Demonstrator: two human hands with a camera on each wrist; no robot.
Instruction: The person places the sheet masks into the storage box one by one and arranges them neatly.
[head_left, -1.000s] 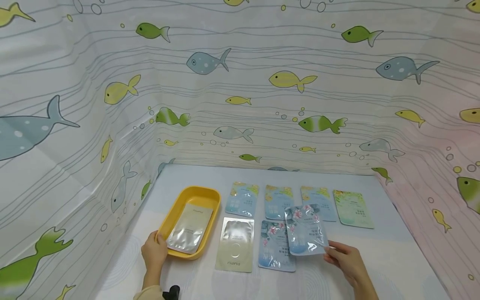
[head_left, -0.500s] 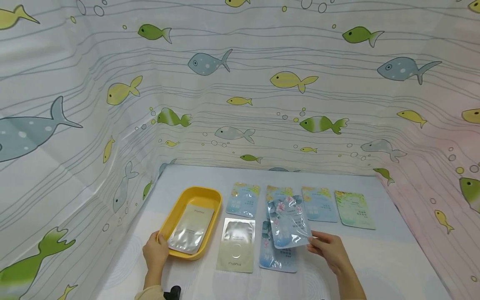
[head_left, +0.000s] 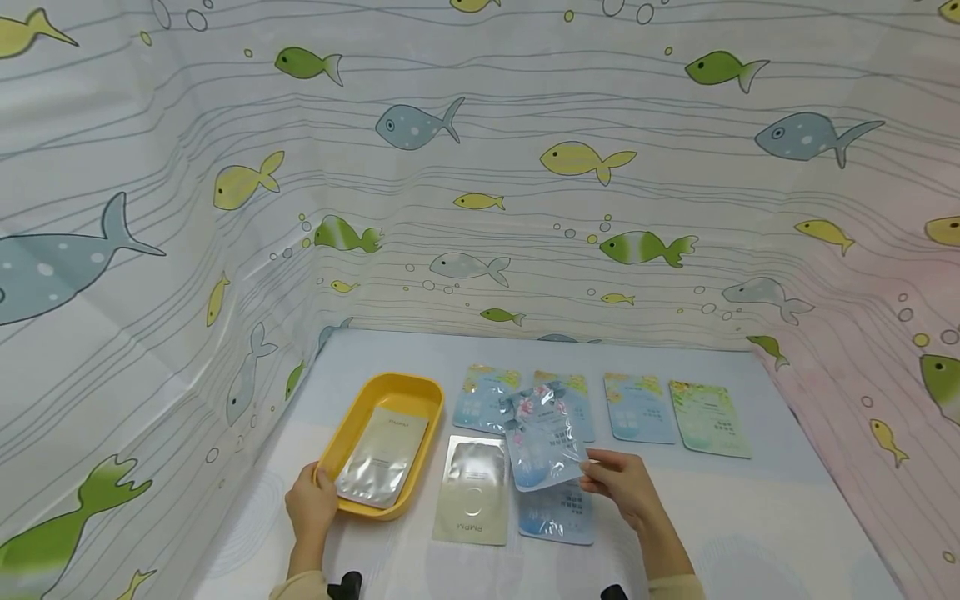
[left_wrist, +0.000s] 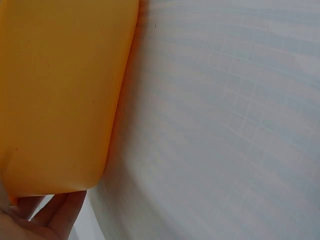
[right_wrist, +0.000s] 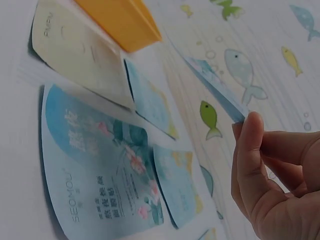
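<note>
My left hand (head_left: pixel 311 500) grips the near left rim of a yellow plastic tray (head_left: pixel 432 406), thumb over the edge and fingers beneath, as the left wrist view shows. Inside the tray lies a beige-silver sheet mask packet (head_left: pixel 384 454). My right hand (head_left: pixel 622 485) pinches the lower right corner of a blue floral sheet mask packet (head_left: pixel 546 446) between thumb and fingers. That packet hangs tilted above the table and partly covers another blue floral packet (head_left: pixel 557 515) lying below it. In the right wrist view the pinched packet (right_wrist: pixel 220 92) appears nearly edge-on.
A beige packet (head_left: pixel 471 492) lies right of the tray. Behind it runs a row with two partly covered blue packets (head_left: pixel 480 400) (head_left: pixel 576 392), another blue packet (head_left: pixel 640 408) and a green packet (head_left: pixel 709 419). A fish-printed curtain (head_left: pixel 525 200) rises around the table (head_left: pixel 720 508).
My right hand has carried the blue floral packet leftward, from right of the lying floral packet to above its upper left part. My left hand and the tray stay in place.
</note>
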